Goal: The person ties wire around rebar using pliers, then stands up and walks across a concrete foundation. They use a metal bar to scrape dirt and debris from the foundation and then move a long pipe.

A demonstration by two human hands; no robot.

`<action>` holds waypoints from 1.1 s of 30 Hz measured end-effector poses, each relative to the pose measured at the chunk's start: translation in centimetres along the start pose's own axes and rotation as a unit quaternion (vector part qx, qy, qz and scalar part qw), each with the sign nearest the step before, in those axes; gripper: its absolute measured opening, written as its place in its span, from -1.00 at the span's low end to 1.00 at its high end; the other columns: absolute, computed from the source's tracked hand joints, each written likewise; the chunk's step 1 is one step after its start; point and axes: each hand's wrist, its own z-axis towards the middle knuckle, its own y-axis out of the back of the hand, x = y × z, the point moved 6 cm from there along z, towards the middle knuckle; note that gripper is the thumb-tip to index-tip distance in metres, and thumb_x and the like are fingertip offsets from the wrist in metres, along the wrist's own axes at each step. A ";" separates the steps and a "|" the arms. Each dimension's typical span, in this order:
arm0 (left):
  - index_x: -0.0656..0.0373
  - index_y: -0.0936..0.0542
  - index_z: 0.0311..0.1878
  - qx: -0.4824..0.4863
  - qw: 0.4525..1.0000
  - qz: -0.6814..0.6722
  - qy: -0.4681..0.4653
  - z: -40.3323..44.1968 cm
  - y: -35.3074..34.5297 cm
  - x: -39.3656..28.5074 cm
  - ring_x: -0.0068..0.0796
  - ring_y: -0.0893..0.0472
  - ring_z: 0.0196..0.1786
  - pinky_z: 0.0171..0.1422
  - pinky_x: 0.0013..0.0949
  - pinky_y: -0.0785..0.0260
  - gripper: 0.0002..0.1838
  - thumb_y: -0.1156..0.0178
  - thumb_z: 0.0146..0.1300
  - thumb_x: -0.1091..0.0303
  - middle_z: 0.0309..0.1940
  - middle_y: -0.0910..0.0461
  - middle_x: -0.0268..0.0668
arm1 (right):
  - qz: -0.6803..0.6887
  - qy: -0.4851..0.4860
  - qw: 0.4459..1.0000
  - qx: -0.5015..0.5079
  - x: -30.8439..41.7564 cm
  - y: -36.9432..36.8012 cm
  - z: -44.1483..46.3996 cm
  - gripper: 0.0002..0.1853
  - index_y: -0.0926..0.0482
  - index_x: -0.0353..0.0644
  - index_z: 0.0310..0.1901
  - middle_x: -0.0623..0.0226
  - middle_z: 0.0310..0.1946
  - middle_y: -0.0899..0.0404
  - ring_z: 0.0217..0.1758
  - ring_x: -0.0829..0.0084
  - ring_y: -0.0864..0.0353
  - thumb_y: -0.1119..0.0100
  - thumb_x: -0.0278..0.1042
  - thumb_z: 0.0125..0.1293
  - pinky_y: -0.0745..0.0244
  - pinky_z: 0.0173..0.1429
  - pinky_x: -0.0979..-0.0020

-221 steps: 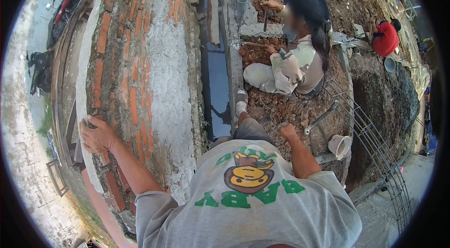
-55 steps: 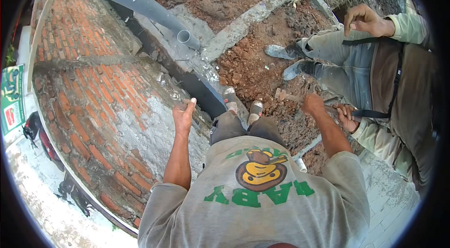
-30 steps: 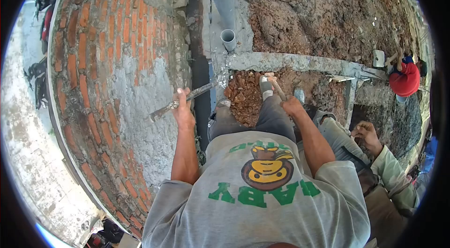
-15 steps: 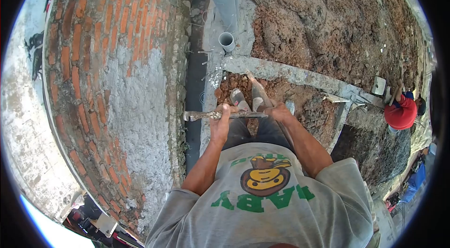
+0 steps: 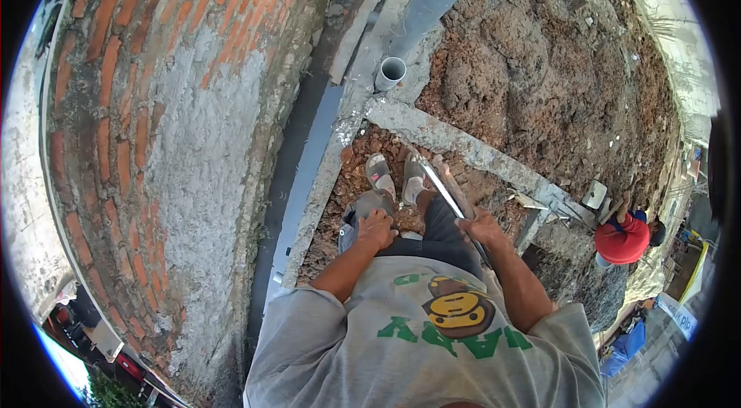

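My right hand (image 5: 482, 229) is closed round a long shiny metal bar (image 5: 441, 190), which slants from the soil near my feet up past my right thigh. A brown wooden handle (image 5: 457, 190) runs close beside the bar; whether my fingers also wrap it I cannot tell. My left hand (image 5: 376, 230) lies on my left thigh with its fingers stretched out and holds nothing. Both sandalled feet (image 5: 379, 171) stand on broken reddish soil below a concrete beam.
An upright grey pipe end (image 5: 392, 70) stands at the beam's corner (image 5: 386, 111). A brick wall (image 5: 116, 122) rises on the left, beside a narrow channel (image 5: 297, 169). Dug earth (image 5: 540, 60) fills the upper right. A person in a red shirt (image 5: 621, 242) crouches at the right.
My left hand has left the worn bar it held crosswise and moved down to my thigh. The bar in my right hand now slants lengthwise. The view has turned and shifted.
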 end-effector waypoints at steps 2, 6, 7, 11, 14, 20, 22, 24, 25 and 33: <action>0.06 -0.63 -0.01 0.038 0.998 0.043 0.012 1.0 -1.7 1.1 -0.30 -0.33 0.33 0.34 -0.14 -0.21 -0.62 -0.20 0.19 0.05 0.02 -0.56 -0.22 | -0.041 -0.017 0.997 -0.064 -0.2 0.9 -0.5 -0.57 -0.49 -0.41 -0.02 0.24 -0.52 -0.60 -0.54 0.45 -0.56 -0.25 -0.26 0.17 -0.49 -0.40 0.35; 0.09 -0.66 -0.09 -0.020 0.997 0.075 -0.005 1.2 -1.8 1.4 -0.27 -0.44 0.24 0.27 -0.16 -0.31 -0.69 -0.20 0.20 0.13 -0.03 -0.59 -0.21 | -0.164 -0.041 0.983 -0.072 -5.4 2.4 2.2 -0.45 -0.52 -0.35 0.00 0.01 -0.36 -0.65 -0.23 0.13 -0.66 -0.28 -0.09 0.08 -0.49 -0.04 0.22; 0.11 -0.66 -0.14 -0.009 0.999 0.051 0.003 1.2 -1.5 1.5 -0.20 -0.51 0.14 0.19 -0.14 -0.36 -0.71 -0.17 0.21 0.14 -0.08 -0.62 -0.17 | -0.166 -0.042 0.983 -0.072 -5.0 2.4 1.8 -0.45 -0.52 -0.35 0.00 0.01 -0.36 -0.65 -0.23 0.13 -0.66 -0.28 -0.09 0.08 -0.49 -0.04 0.22; 0.17 -0.68 -0.24 0.021 1.000 0.006 0.019 0.9 -1.2 1.2 -0.05 -0.63 -0.06 0.05 -0.10 -0.44 -0.72 -0.15 0.22 0.15 -0.25 -0.66 -0.07 | -0.157 -0.058 0.985 -0.048 -4.3 1.5 1.5 -0.55 -0.55 -0.35 -0.08 0.07 -0.40 -0.64 -0.39 0.27 -0.67 -0.29 -0.15 0.09 -0.54 -0.22 0.29; 0.19 -0.69 -0.23 0.056 0.997 -0.006 0.046 -0.5 -0.8 0.4 -0.04 -0.62 -0.03 0.07 -0.08 -0.42 -0.67 -0.14 0.24 0.11 -0.22 -0.66 -0.03 | -0.130 -0.053 0.990 -0.009 -6.1 0.7 3.0 -0.60 -0.54 -0.34 -0.16 0.15 -0.47 -0.61 -0.51 0.35 -0.62 -0.29 -0.17 0.09 -0.52 -0.33 0.32; 0.14 -0.68 -0.20 0.004 0.989 -0.100 0.109 -1.7 4.0 1.8 -0.04 -0.60 -0.05 0.08 -0.06 -0.40 -0.67 -0.14 0.26 0.07 -0.21 -0.64 -0.07 | -0.172 -0.009 0.985 0.015 -5.2 3.3 6.5 -0.62 -0.54 -0.31 -0.16 0.17 -0.47 -0.60 -0.55 0.36 -0.60 -0.29 -0.18 0.08 -0.51 -0.34 0.34; 0.06 -0.64 -0.13 -0.217 0.972 -0.062 0.060 0.6 5.3 2.2 -0.07 -0.56 -0.03 0.13 -0.09 -0.38 -0.72 -0.16 0.24 0.12 -0.21 -0.59 -0.14 | -0.165 -0.001 0.986 0.024 -5.1 4.7 9.1 -0.62 -0.54 -0.31 -0.15 0.18 -0.48 -0.60 -0.55 0.37 -0.60 -0.28 -0.19 0.09 -0.51 -0.34 0.35; 0.05 -0.62 -0.10 -0.212 0.976 -0.017 0.054 3.6 4.1 1.8 -0.08 -0.54 -0.02 0.15 -0.10 -0.37 -0.73 -0.17 0.23 0.15 -0.21 -0.56 -0.17 | -0.163 0.009 0.986 0.026 -5.4 5.7 10.8 -0.62 -0.53 -0.32 -0.15 0.19 -0.48 -0.60 -0.56 0.38 -0.59 -0.28 -0.20 0.10 -0.51 -0.35 0.35; 0.04 -0.60 -0.07 -0.206 0.977 0.022 0.049 4.4 3.2 1.2 -0.08 -0.52 -0.01 0.17 -0.12 -0.36 -0.74 -0.18 0.22 0.17 -0.22 -0.53 -0.19 | -0.143 -0.001 0.990 0.012 -6.0 5.9 11.5 -0.63 -0.53 -0.33 -0.14 0.20 -0.49 -0.60 -0.57 0.38 -0.59 -0.27 -0.21 0.11 -0.51 -0.35 0.36; 0.12 -0.62 -0.10 -0.025 0.992 -0.024 0.125 4.1 3.6 -1.4 -0.03 -0.57 0.03 0.13 -0.08 -0.38 -0.66 -0.02 0.34 0.08 -0.12 -0.63 -0.02 | -0.078 -0.003 0.997 -0.010 -7.5 9.2 9.3 -0.65 -0.51 -0.36 -0.14 0.20 -0.48 -0.62 -0.57 0.41 -0.61 -0.29 -0.30 0.12 -0.54 -0.39 0.39</action>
